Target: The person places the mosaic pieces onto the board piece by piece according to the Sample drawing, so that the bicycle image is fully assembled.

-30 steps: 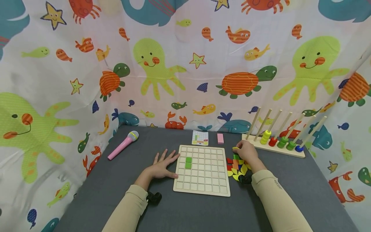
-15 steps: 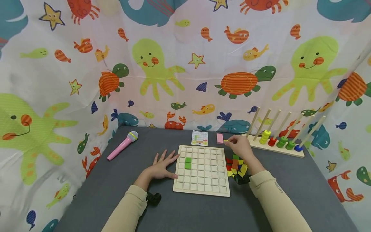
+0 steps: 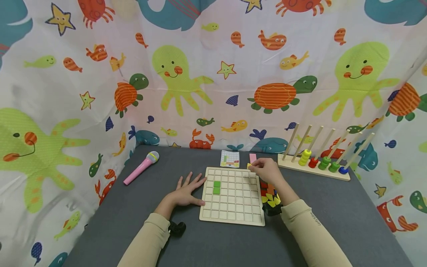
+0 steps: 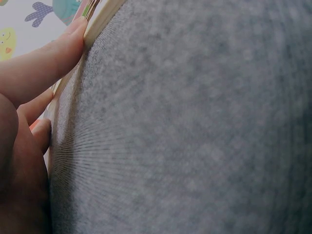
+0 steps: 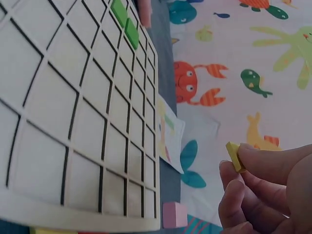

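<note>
Over the far right corner of a wooden grid board, my right hand pinches a small yellow piece between thumb and fingers. The piece's full outline is partly hidden by the fingers. My left hand lies with spread fingers at the board's left edge, its thumb and index fingertip touching the rim. Two green square tiles sit one above the other in cells toward the board's upper left. A pile of coloured pieces, with red, orange and yellow ones, lies right of the board, partly covered by my right wrist.
Behind the board lie a printed pattern card and a pink block. A pink toy microphone is at the back left. At the back right stands a wooden peg rack with coloured rings. A sea-animal curtain hangs behind the grey table.
My right hand has moved left from above the pile to the board's far right corner, carrying the yellow piece. My left hand has stayed at the board's edge.
</note>
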A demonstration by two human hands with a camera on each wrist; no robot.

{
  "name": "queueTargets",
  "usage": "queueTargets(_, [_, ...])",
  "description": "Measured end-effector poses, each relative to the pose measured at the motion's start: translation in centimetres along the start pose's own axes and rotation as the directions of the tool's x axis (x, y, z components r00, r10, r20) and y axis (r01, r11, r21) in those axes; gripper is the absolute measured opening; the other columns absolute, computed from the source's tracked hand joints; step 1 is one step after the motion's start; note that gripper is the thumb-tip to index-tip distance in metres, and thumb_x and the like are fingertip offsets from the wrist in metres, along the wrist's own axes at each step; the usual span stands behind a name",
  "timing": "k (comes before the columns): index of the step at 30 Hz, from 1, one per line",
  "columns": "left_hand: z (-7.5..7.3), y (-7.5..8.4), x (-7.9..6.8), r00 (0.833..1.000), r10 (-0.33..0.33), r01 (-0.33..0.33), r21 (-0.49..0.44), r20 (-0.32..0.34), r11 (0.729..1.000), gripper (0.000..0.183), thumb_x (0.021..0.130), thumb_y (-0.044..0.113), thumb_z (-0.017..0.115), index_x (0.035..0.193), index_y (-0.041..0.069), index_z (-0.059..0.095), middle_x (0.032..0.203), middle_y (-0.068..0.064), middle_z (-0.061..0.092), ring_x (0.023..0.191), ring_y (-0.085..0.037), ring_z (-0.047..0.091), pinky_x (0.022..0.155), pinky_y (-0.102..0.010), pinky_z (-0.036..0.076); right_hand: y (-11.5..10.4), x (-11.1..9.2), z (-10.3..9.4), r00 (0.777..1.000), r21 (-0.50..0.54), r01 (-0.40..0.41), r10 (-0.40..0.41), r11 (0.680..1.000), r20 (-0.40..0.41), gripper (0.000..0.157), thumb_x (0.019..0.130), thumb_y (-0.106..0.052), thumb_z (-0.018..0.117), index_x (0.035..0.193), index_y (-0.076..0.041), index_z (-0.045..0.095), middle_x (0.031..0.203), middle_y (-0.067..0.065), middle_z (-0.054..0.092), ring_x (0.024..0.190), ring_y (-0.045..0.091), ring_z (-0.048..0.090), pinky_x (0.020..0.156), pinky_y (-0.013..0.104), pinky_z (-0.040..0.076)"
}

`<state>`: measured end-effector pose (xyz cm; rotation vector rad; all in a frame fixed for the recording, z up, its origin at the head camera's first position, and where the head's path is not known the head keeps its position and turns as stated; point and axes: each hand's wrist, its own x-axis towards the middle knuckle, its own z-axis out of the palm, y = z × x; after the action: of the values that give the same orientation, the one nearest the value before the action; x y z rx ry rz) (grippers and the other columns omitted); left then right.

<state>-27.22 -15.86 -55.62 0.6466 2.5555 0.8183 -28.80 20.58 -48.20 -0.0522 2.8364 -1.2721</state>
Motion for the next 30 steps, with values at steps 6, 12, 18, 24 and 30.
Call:
queueTargets(6, [0.4, -0.7, 0.5, 1.000, -0.024, 0.024, 0.034, 0.006, 0.999, 0.110, 0.074, 0.075, 0.072, 0.162, 0.039, 0.016, 0.172, 0.007, 0.002, 0.155, -0.027, -0.022, 0.117, -0.059, -0.024, -0.5, -0.6, 1.1, 0.998, 0.066, -0.009, 0.005, 0.998, 0.058, 0.024, 0.095, -0.029, 0.072, 0.099, -0.006, 0.073, 0.098, 0.020, 0.073, 0.087, 0.037, 0.067, 0.067, 0.030, 0.053])
queueTargets(12, [0.9, -1.4, 1.0, 0.999, -0.033, 0.034, 0.039, -0.002, 0.999, 0.110, 0.072, 0.077, 0.072, 0.160, 0.045, 0.015, 0.170, 0.016, 0.001, 0.154, -0.021, -0.024, 0.117, -0.057, -0.025, -0.6, -0.7, 2.7, 0.997, 0.078, 0.001, -0.007, 0.997, 0.077, 0.021, 0.094, -0.031, 0.073, 0.096, -0.010, 0.077, 0.092, 0.012, 0.075, 0.082, 0.030, 0.068, 0.067, 0.030, 0.053])
queueTargets(18, [0.7, -1.2, 0.9, 1.000, -0.030, 0.030, 0.043, 0.001, 0.999, 0.110, 0.073, 0.074, 0.072, 0.161, 0.041, 0.016, 0.171, 0.010, 0.002, 0.155, -0.025, -0.023, 0.117, -0.058, -0.024, -0.8, -1.0, 4.3, 0.996, 0.100, 0.016, -0.025, 0.995, 0.090, 0.018, 0.091, -0.032, 0.077, 0.092, -0.014, 0.080, 0.088, 0.003, 0.074, 0.077, 0.021, 0.065, 0.066, 0.030, 0.052])
queueTargets(24, [0.1, 0.0, 0.0, 1.000, -0.004, 0.004, 0.032, -0.002, 0.999, 0.105, 0.078, 0.066, 0.075, 0.162, 0.035, 0.019, 0.172, 0.002, 0.006, 0.156, -0.033, -0.018, 0.117, -0.062, -0.021, -1.4, -1.2, 5.7, 0.995, 0.102, -0.009, -0.001, 0.995, 0.103, 0.014, 0.088, -0.029, 0.080, 0.091, -0.015, 0.080, 0.087, 0.001, 0.072, 0.078, 0.018, 0.059, 0.065, 0.029, 0.048])
queueTargets(30, [0.4, -0.6, 0.5, 1.000, -0.029, 0.029, 0.026, 0.001, 0.999, 0.107, 0.076, 0.069, 0.074, 0.161, 0.042, 0.017, 0.171, 0.011, 0.002, 0.155, -0.026, -0.022, 0.117, -0.060, -0.023, -1.7, -0.9, 7.1, 0.993, 0.120, -0.032, 0.018, 0.992, 0.113, 0.012, 0.088, -0.025, 0.080, 0.086, -0.013, 0.077, 0.079, 0.003, 0.068, 0.071, 0.019, 0.056, 0.059, 0.029, 0.044])
